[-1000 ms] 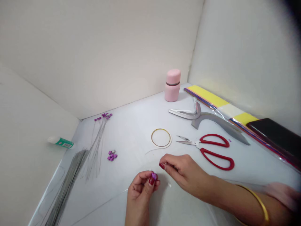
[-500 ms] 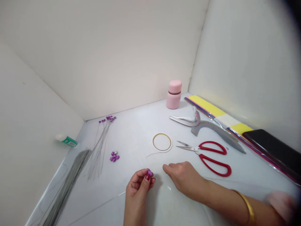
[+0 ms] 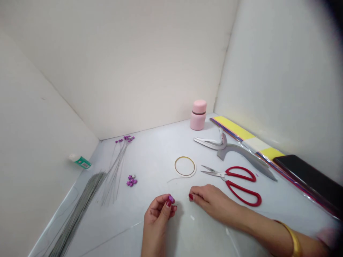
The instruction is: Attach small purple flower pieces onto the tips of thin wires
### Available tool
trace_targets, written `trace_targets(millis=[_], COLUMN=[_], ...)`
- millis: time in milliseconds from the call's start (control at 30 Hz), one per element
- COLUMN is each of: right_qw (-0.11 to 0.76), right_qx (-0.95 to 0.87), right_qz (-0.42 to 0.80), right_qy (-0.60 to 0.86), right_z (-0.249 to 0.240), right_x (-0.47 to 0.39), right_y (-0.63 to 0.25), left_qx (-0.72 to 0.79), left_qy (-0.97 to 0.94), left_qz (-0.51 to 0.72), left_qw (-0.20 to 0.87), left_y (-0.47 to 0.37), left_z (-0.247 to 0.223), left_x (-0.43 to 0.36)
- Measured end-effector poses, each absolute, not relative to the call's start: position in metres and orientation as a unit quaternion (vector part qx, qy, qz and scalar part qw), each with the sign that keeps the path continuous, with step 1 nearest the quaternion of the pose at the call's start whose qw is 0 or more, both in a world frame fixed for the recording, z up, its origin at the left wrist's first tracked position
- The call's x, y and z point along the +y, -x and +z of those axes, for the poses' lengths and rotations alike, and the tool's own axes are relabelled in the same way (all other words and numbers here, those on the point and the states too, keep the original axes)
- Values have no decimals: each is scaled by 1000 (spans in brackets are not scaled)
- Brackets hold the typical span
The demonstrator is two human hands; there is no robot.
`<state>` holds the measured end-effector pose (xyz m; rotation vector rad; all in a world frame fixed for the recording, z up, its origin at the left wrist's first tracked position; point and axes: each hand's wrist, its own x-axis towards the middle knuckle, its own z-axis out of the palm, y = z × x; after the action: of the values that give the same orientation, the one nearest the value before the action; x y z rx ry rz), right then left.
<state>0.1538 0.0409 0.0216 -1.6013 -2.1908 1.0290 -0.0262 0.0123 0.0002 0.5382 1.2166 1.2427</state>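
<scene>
Between the thumb and fingers of my left hand (image 3: 160,212) is a small purple paper star (image 3: 171,198). My right hand (image 3: 207,198) is closed just to the right of it, thumb pressed to the bent fingers; a pale speck shows at the tips, too small to name. Behind both hands lies a thin ring of tape (image 3: 194,173) with a loose end trailing left. Red-handled scissors (image 3: 221,174) rest partly spread beyond my right hand. Several more purple stars (image 3: 131,181) sit in a small cluster to the left.
Thin wires with purple tips (image 3: 118,157) and a bundle of grey wires (image 3: 80,207) lie at left, near a green-and-white tube (image 3: 83,162). A pink flask (image 3: 198,116), grey strips (image 3: 243,153), yellow-topped sheets (image 3: 235,128) and a black phone (image 3: 308,175) stand or lie right.
My right hand has turned so its thumb now shows, with the thumb pressed to the fingers. My left hand keeps its pinch on the star. The view has tilted up slightly.
</scene>
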Motion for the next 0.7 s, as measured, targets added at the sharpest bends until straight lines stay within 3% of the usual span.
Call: trace_targets(millis=[267,400,700], right_qw=[190,226,264], right_qx=[-542,-480,-414], right_qz=[636,691,754], right_qy=[515,491,436], right_z=[17,17,19], right_x=[33,26,14], right_y=[-147,-137,-112], left_qx=[535,536,596], left_qy=[-237,-301,-488], left_qz=[531,535,517], left_qw=[613,580,374], left_y=[23,19,11], left_z=[1,2,-4], left_x=[11,6,-3])
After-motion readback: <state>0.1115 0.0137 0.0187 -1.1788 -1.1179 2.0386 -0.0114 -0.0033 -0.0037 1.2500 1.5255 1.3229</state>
